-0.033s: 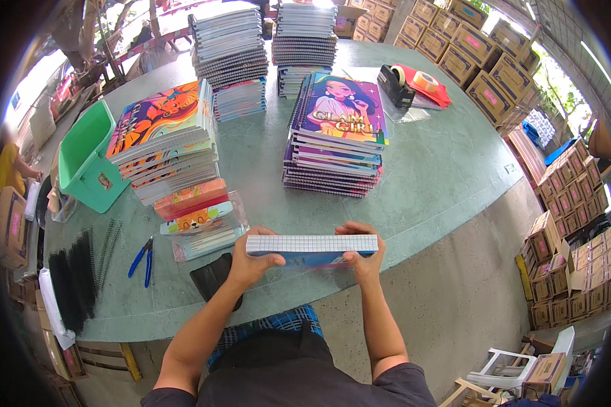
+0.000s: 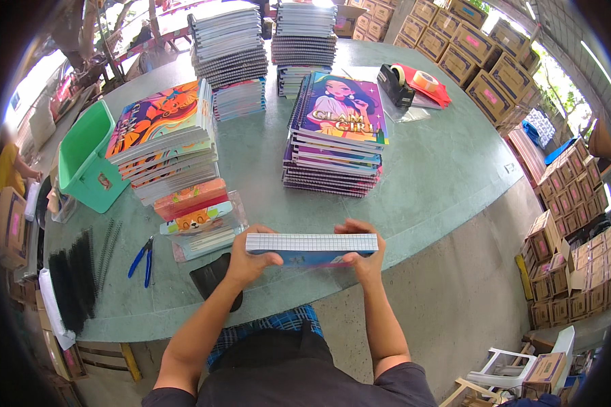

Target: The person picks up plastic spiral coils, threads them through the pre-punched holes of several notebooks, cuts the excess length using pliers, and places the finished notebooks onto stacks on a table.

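Note:
Both hands hold a thick notebook [image 2: 311,243] level above the near edge of the table. Its top edge faces up with a white, grid-like pattern, and a blue cover shows below it. My left hand [image 2: 250,261] grips the left end, thumb along the blue cover. At the right end my right hand [image 2: 366,254] holds on with its thumb in front and its fingers behind. Beyond them stands a pile of purple-covered spiral notebooks [image 2: 336,146]. To the left, a leaning pile of orange-covered notebooks [image 2: 163,136] sits behind packs with animal pictures [image 2: 195,216].
A green bin [image 2: 88,152], black spiral coils [image 2: 73,285], blue-handled pliers [image 2: 141,261] and a black pouch-like item [image 2: 214,278] lie to the left on the green table [image 2: 441,176]. Taller notebook stacks [image 2: 231,47] and a tape dispenser [image 2: 397,87] stand farther back. Cartons [image 2: 492,95] are piled at right.

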`<act>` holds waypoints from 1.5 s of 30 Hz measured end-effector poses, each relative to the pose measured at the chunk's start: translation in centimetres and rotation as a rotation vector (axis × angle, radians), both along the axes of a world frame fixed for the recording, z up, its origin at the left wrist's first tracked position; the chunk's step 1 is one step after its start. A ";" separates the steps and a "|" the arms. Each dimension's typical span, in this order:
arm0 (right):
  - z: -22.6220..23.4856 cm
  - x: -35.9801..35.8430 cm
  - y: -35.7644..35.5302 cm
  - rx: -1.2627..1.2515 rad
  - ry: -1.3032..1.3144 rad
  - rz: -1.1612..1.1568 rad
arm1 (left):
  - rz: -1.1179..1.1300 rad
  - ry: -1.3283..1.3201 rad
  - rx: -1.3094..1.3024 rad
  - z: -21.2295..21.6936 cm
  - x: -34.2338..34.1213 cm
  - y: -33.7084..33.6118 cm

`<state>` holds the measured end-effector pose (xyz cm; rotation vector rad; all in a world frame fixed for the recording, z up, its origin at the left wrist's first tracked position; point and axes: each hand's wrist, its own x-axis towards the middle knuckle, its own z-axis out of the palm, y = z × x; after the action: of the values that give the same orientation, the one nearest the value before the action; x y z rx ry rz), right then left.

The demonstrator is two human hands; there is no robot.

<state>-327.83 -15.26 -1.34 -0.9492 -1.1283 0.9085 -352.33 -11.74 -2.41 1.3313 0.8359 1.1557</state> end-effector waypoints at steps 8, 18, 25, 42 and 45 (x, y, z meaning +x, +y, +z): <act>0.0 0.5 0.6 -0.197 -0.152 -0.189 | 0.175 0.007 -0.020 0.1 1.6 0.8; -3.1 0.5 -0.8 -0.228 -0.084 -0.207 | 0.000 0.283 -0.088 -0.1 1.2 0.6; -3.5 -2.6 3.0 0.014 0.259 -0.031 | 0.190 0.380 0.347 7.5 -3.2 -0.4; 3.3 -18.4 14.3 -0.314 -0.342 0.201 | 0.722 0.290 0.187 0.9 -17.3 4.5; 1.9 -17.3 14.5 -0.163 -0.323 0.227 | 0.577 0.663 0.290 2.8 -21.1 1.7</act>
<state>-345.08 -0.79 0.55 -1.1454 -1.4755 1.0678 -373.45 -10.00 0.44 1.8212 1.6611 1.3160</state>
